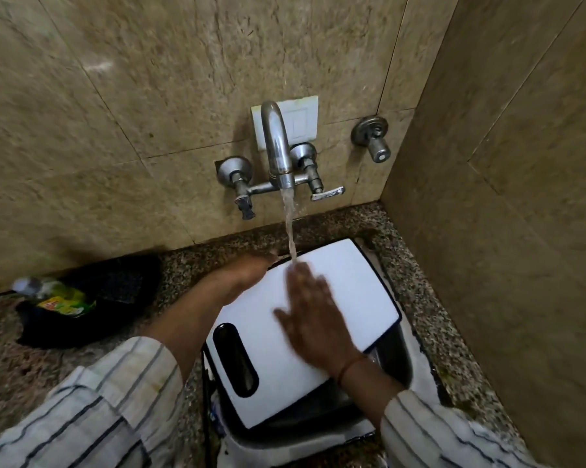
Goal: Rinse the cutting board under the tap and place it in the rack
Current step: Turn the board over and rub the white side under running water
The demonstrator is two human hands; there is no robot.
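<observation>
A white cutting board (349,292) with a black slotted handle lies tilted over the steel sink (391,356). Water runs from the wall tap (276,146) onto the board's far edge. My left hand (247,271) grips the board's far left edge, fingers curled under it. My right hand (313,312) rests flat on the board's face, fingers spread and blurred, with the stream landing at its fingertips. No rack is in view.
A black tray (92,309) with a green packet and a bottle sits on the speckled granite counter (183,265) at the left. A second valve (372,136) juts from the wall at the right. A tiled side wall closes in the right.
</observation>
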